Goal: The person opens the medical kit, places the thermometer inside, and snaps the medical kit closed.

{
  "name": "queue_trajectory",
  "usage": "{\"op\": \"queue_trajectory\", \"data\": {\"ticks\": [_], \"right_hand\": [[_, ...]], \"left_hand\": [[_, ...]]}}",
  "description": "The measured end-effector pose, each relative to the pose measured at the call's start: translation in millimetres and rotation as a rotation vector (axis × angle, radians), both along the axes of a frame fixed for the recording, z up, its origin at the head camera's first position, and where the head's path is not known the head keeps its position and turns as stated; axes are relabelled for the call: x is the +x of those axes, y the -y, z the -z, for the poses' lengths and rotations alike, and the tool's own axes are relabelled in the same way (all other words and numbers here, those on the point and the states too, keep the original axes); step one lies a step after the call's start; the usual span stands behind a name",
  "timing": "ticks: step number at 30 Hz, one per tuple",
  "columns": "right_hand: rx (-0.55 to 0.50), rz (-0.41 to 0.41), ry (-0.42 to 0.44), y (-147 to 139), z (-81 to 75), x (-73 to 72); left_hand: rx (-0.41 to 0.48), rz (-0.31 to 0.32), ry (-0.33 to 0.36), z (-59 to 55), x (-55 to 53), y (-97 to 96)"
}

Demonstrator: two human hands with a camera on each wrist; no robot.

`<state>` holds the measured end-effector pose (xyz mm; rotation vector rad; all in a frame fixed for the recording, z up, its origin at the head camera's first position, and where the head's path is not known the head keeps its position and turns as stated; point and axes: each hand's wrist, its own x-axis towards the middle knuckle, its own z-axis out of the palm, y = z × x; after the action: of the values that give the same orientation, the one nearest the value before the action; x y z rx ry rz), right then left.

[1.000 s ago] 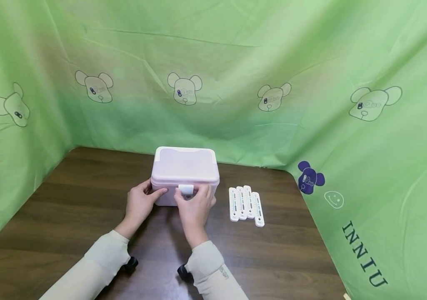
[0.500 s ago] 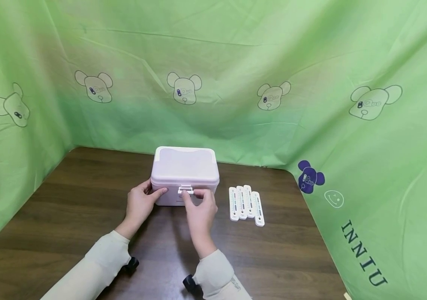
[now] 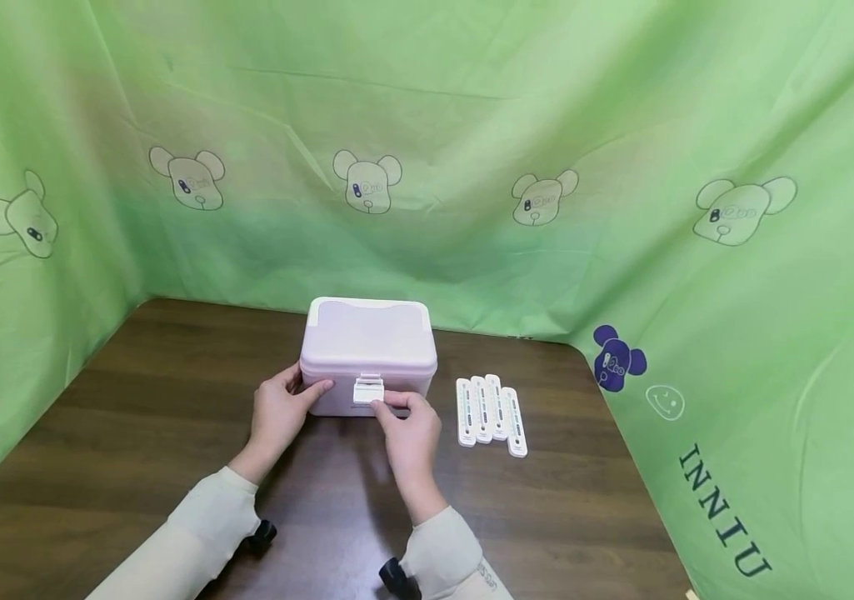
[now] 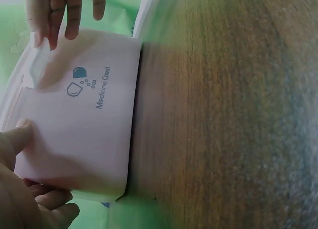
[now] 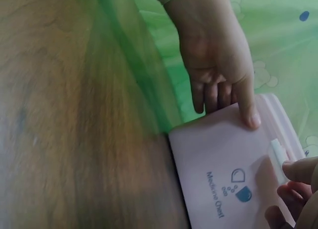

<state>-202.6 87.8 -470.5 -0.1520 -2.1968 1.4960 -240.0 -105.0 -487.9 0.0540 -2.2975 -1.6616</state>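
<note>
A pale pink medicine chest [image 3: 370, 333] with a white-edged lid stands on the table, lid down. In the left wrist view its front [image 4: 79, 139] bears the words "Medicine Chest" and a pill drawing. My left hand [image 3: 279, 412] grips the chest's left front corner, thumb on the front and fingers along the side. The white latch [image 3: 368, 391] at the front is swung outward from the lid edge. My right hand [image 3: 410, 437] pinches the latch's lower right corner between thumb and forefinger. The other right fingers are partly hidden in the head view.
Several slim white strips with printed scales, like thermometers [image 3: 496, 408], lie side by side right of the chest. The brown wooden table [image 3: 569, 500] meets a green curtain [image 3: 456, 275] printed with bear heads behind and at both sides.
The latch has swung from flat against the lid, down and outward. My right hand has moved down and a little right with it. The left hand keeps its place on the chest.
</note>
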Motion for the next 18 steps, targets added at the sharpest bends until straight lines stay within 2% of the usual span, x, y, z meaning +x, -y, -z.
{"op": "queue_trajectory", "data": {"ticks": [12, 18], "right_hand": [[0.052, -0.055, -0.038, -11, 9.1, -3.4], [0.1, -0.156, -0.042, -23, 8.5, -5.7]], "left_hand": [[-0.033, 0.035, 0.023, -0.1, -2.4, 1.2], [-0.047, 0.1, 0.04, -2.8, -2.7, 9.1]]}}
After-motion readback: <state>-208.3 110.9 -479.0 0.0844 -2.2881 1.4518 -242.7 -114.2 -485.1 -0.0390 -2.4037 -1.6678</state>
